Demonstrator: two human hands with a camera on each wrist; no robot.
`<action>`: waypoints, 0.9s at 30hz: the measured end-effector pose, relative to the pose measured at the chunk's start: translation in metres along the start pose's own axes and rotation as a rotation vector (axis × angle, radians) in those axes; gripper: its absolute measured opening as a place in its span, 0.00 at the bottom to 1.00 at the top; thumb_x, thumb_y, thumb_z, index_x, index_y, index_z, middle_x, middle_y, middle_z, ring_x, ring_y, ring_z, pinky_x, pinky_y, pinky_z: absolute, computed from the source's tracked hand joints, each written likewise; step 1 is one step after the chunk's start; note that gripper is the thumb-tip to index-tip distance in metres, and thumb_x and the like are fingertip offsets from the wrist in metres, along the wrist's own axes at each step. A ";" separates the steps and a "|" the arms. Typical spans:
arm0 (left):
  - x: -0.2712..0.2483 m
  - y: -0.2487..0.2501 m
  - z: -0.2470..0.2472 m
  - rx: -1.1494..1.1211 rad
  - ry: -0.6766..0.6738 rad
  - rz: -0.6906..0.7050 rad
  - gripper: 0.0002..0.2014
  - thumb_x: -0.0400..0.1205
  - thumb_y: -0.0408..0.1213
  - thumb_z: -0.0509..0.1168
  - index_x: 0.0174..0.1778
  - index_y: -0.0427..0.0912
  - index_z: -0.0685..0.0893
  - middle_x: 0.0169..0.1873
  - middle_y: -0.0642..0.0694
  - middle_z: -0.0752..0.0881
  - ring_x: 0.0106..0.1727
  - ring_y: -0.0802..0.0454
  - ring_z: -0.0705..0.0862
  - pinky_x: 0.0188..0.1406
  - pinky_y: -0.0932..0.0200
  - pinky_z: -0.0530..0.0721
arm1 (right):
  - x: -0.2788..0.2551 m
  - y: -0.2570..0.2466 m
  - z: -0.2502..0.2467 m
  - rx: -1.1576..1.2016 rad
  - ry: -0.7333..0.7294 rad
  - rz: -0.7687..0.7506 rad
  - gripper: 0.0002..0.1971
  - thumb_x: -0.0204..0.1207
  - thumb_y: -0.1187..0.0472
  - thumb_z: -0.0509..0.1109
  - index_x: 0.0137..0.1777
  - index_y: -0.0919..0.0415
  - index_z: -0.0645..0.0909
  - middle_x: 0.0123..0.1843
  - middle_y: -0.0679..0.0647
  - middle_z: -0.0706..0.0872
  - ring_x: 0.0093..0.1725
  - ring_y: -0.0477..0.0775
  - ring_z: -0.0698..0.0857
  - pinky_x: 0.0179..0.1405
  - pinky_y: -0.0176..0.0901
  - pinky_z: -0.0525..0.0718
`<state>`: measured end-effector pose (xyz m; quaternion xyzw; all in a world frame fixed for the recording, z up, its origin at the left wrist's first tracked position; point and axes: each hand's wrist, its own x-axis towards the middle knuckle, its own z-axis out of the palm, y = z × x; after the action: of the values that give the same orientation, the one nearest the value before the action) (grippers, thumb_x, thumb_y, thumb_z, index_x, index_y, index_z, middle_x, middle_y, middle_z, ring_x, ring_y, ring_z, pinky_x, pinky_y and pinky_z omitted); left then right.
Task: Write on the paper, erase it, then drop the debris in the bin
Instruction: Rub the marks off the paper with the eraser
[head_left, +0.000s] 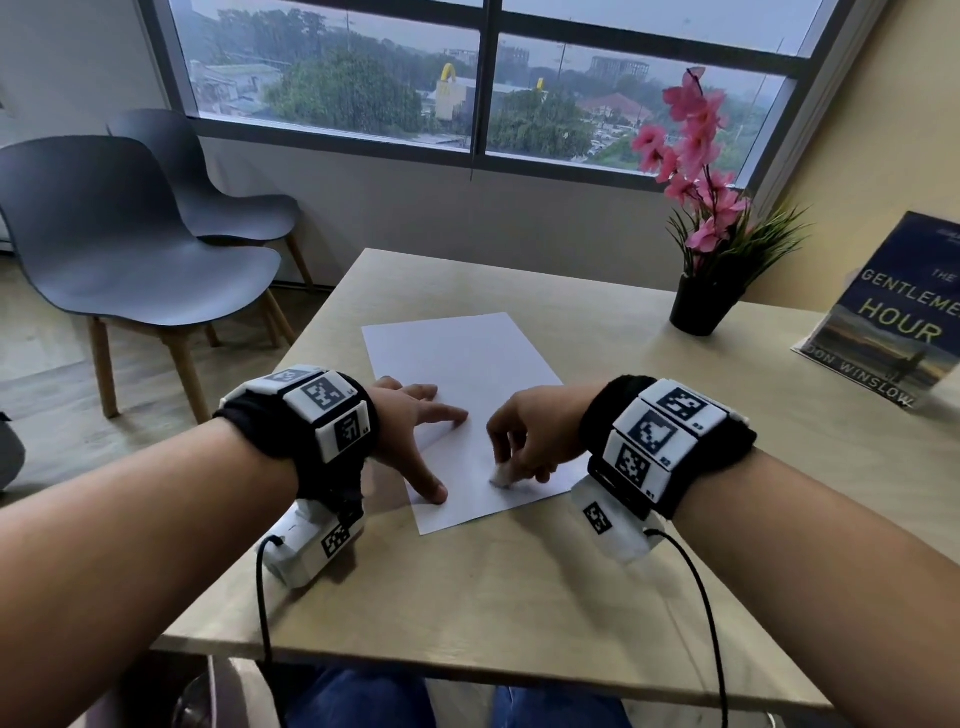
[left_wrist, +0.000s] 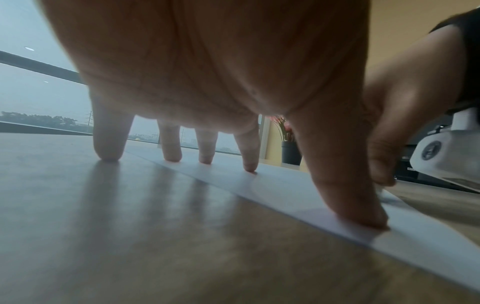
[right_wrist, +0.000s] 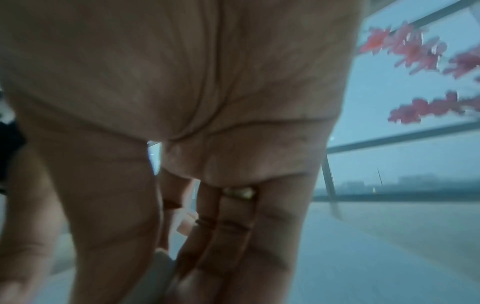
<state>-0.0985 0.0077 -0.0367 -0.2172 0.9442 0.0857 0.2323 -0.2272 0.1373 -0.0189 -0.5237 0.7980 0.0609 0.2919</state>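
A white sheet of paper lies on the light wooden table, seen edge-on as a pale strip of paper in the left wrist view. My left hand presses its spread, straight fingers on the sheet's left part, thumb near the front corner; the fingertips touch the paper. My right hand pinches a small white eraser against the sheet near its front right. In the right wrist view the eraser shows blurred between thumb and fingers. No writing is legible.
A black pot of pink flowers stands at the table's back right, with a book propped beside it. Two grey chairs are on the floor to the left. No bin or pencil is in view.
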 end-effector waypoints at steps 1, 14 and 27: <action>0.000 0.000 0.000 0.002 0.001 0.000 0.49 0.66 0.66 0.72 0.79 0.73 0.49 0.84 0.59 0.44 0.84 0.45 0.45 0.83 0.42 0.53 | -0.001 -0.001 0.000 -0.002 -0.030 -0.012 0.11 0.72 0.49 0.75 0.48 0.55 0.83 0.44 0.55 0.92 0.36 0.49 0.86 0.48 0.44 0.85; 0.002 0.000 0.001 0.028 0.006 -0.009 0.50 0.65 0.68 0.71 0.79 0.73 0.48 0.84 0.57 0.44 0.84 0.44 0.45 0.82 0.39 0.53 | 0.005 -0.006 -0.001 0.010 -0.018 -0.014 0.11 0.72 0.46 0.75 0.45 0.52 0.81 0.49 0.56 0.92 0.39 0.50 0.88 0.51 0.46 0.86; 0.002 0.000 0.002 0.029 0.015 -0.007 0.50 0.64 0.70 0.70 0.78 0.74 0.49 0.84 0.57 0.46 0.83 0.44 0.48 0.81 0.39 0.57 | 0.011 -0.002 -0.002 0.048 0.040 -0.019 0.11 0.74 0.48 0.75 0.47 0.53 0.80 0.50 0.58 0.92 0.38 0.51 0.88 0.52 0.46 0.87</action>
<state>-0.0990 0.0075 -0.0393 -0.2179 0.9462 0.0694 0.2289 -0.2289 0.1272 -0.0227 -0.5253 0.7999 0.0285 0.2887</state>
